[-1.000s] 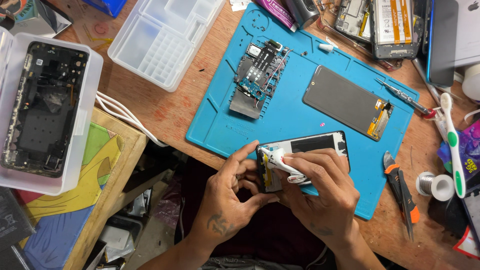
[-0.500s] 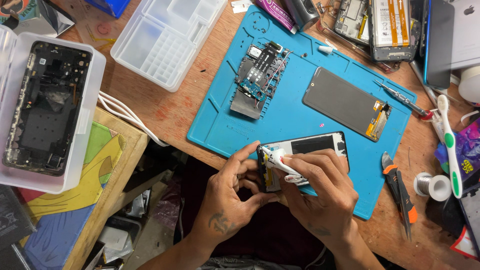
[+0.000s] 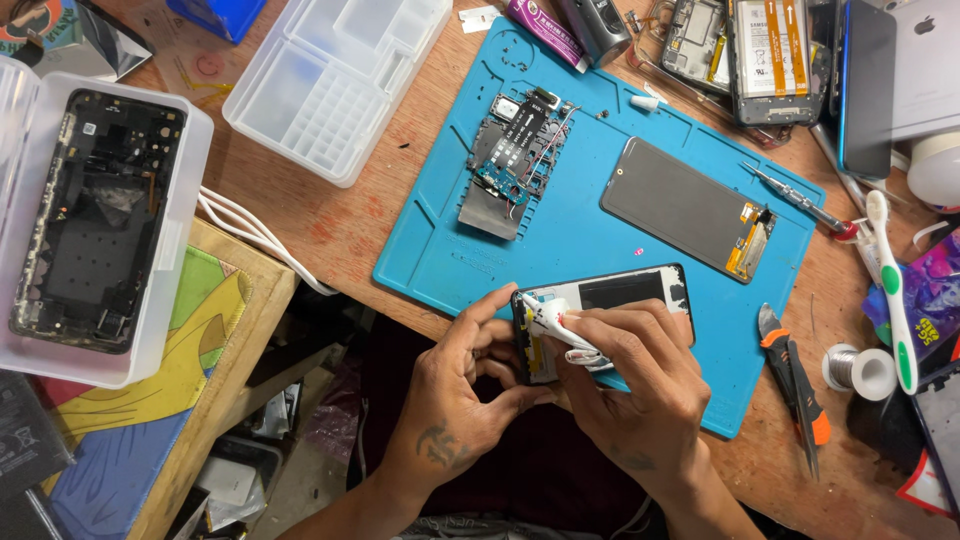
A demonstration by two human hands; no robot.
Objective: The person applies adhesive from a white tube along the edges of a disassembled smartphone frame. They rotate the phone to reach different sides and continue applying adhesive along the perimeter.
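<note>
Over a cluttered wooden workbench (image 3: 330, 225), at the near edge of a blue repair mat (image 3: 560, 250), the left hand (image 3: 465, 385) pinches an opened phone frame (image 3: 610, 305) by its end while the right hand (image 3: 635, 385), fingers closed, presses a small white tube (image 3: 560, 325) onto it; light, stiff and likely fragile, the frame seems best held by its rim.

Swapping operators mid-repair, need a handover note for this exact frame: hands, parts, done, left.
Left hand: steadies the opened phone frame at its left end, at the near edge of the blue repair mat.
Right hand: fingers press a small white tube against the frame's left end.
On the mat: circuit board, detached screen. Cutters and solder spool lie to the right.
Done: phone stripped, board and screen out.
Left: likely finish the tube work, then reassemble.
</note>
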